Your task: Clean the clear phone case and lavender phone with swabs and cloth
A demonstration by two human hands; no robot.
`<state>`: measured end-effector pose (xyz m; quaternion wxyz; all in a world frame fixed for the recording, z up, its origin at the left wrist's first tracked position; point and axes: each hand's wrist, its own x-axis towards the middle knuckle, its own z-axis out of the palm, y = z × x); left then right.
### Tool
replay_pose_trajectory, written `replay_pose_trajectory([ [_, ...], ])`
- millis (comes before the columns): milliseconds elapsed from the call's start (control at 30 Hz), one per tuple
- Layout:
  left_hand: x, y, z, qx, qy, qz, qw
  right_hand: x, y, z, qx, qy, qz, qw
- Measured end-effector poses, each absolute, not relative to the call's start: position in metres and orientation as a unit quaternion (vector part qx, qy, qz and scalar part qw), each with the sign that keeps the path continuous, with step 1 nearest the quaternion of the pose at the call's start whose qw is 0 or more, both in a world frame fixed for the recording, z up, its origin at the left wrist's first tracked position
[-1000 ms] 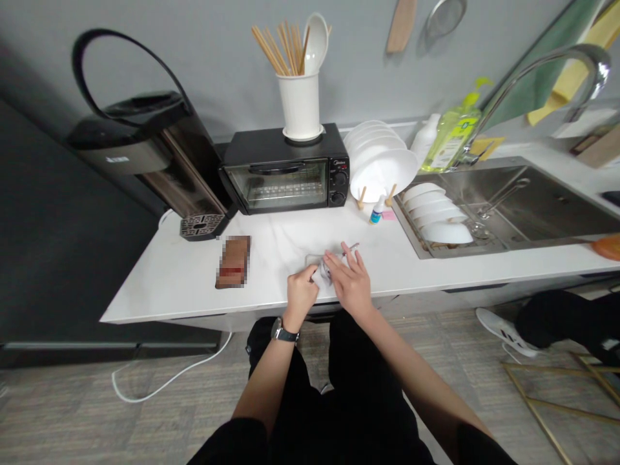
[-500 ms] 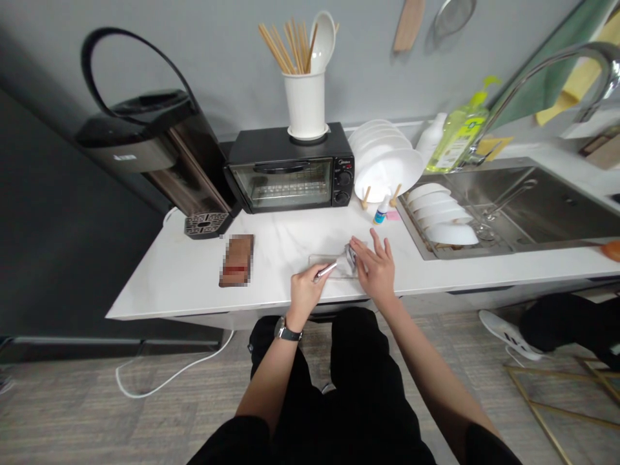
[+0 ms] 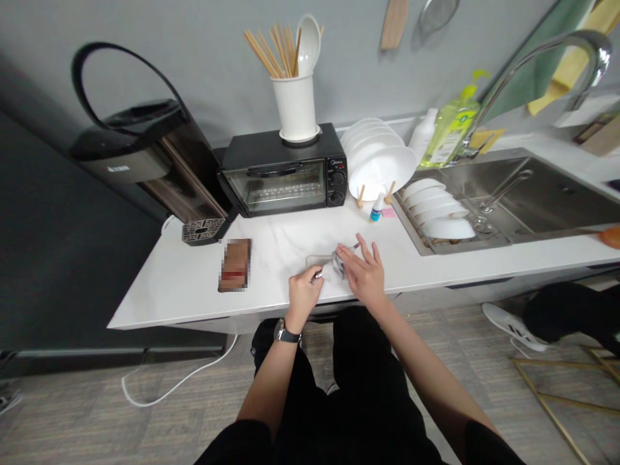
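Near the front edge of the white counter (image 3: 271, 258), my left hand (image 3: 303, 289) is closed round one end of a small, slim metallic object (image 3: 317, 276). My right hand (image 3: 367, 274) presses a crumpled grey-white cloth (image 3: 339, 263) with its first fingers, while its other fingers spread out to the right. Between and beneath the hands lies a flat clear item (image 3: 314, 259), mostly covered. A small blue and white bottle (image 3: 376, 208) stands behind my right hand, beside a pink slip (image 3: 388, 212).
A brown pixelated object (image 3: 235, 265) lies at the left. Behind are a black dispenser (image 3: 179, 181), a toaster oven (image 3: 285, 174) under a utensil holder (image 3: 296, 110), and white plates (image 3: 378, 161). The sink (image 3: 533, 206) holds racked bowls (image 3: 440, 213). A person's shoe (image 3: 513, 326) shows on the floor.
My right hand has shifted a little left with the cloth, closer to my left hand. The slim object is now less exposed beyond my left fingers. The camera view has shifted slightly.
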<state>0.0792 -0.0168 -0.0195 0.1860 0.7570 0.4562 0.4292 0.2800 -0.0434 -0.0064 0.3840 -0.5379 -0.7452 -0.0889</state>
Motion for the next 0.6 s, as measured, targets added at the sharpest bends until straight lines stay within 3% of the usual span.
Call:
replay_pose_trajectory([
  [200, 0.080, -0.017, -0.015, 0.738, 0.459, 0.445, 0.216, 0.362, -0.032, -0.002, -0.661, -0.637, -0.066, 0.392],
  [333, 0.080, -0.018, -0.014, 0.729, 0.451, 0.467, 0.217, 0.394, -0.032, 0.003, -0.739, -0.587, -0.050, 0.326],
  [400, 0.079, -0.018, -0.013, 0.721, 0.440, 0.488, 0.218, 0.397, -0.036, 0.009, -0.707, -0.626, -0.052, 0.324],
  [500, 0.073, -0.019, -0.007, 0.744, 0.392, 0.499, 0.212, 0.383, -0.050, 0.019, -0.625, -0.672, -0.037, 0.397],
  [600, 0.060, -0.015, 0.002, 0.799, 0.316, 0.469, 0.202, 0.361, -0.065, 0.019, -0.536, -0.713, 0.096, 0.442],
])
